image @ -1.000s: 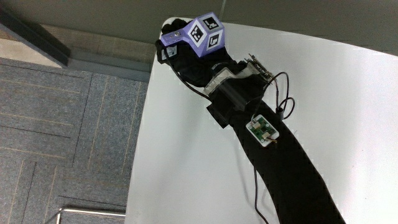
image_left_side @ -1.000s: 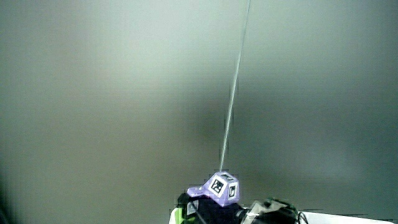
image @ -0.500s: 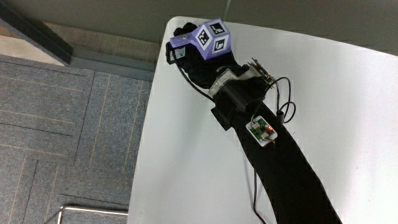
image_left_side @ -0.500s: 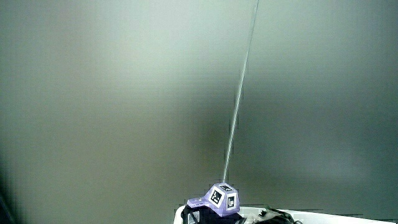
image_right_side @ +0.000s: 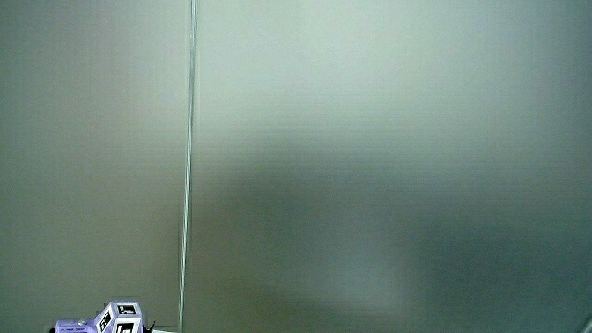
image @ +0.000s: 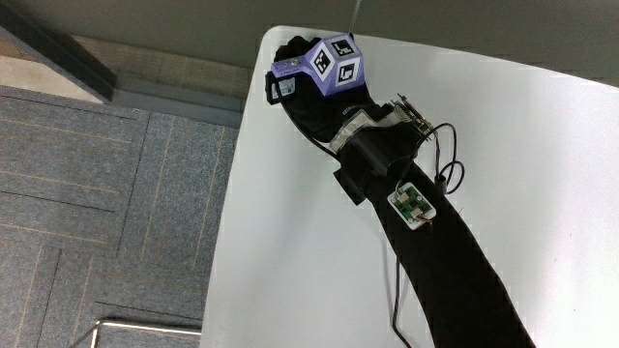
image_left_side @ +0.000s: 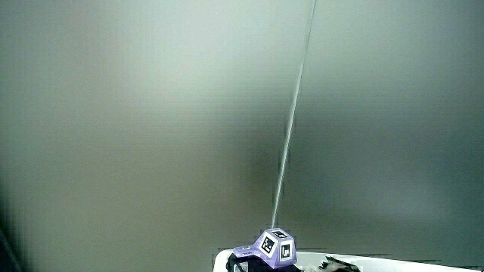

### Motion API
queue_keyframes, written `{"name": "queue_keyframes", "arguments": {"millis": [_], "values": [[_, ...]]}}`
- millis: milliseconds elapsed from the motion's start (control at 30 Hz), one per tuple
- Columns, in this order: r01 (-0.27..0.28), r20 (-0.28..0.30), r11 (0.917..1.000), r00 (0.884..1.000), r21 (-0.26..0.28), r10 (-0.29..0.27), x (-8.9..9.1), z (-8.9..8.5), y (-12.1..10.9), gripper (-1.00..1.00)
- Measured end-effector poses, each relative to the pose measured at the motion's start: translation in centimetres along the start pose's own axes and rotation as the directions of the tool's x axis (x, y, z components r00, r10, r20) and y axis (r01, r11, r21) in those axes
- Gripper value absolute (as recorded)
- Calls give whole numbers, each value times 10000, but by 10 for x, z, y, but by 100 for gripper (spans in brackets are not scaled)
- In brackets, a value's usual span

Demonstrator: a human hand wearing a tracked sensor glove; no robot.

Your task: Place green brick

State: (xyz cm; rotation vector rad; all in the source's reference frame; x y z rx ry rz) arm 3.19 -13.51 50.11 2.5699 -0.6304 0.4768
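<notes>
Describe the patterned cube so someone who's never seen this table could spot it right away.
Find the white table and follow the black-sleeved forearm to the table's corner. There the gloved hand carries the cube on its back. It is purple, with black-and-white square markers on its faces, unlike the small green circuit board on the forearm.

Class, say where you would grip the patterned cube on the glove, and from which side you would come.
Probably two opposite side faces of the cube, coming from above. It stands proud of the hand at the corner of the table with its flat faces bare, while its underside sits against the glove.
</notes>
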Motion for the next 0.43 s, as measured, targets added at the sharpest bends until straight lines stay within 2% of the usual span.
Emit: {"name": "queue_keyframes", "arguments": {"millis": [167,333,433], "values": [[208,-99,9995,9997,228,-206,6,-3,-3,-100],[124,-237,9996,9996,267,-118,5,3,-8,-100],[28,-272,9999,9996,168,-23,9,-1,-7,-100]]}}
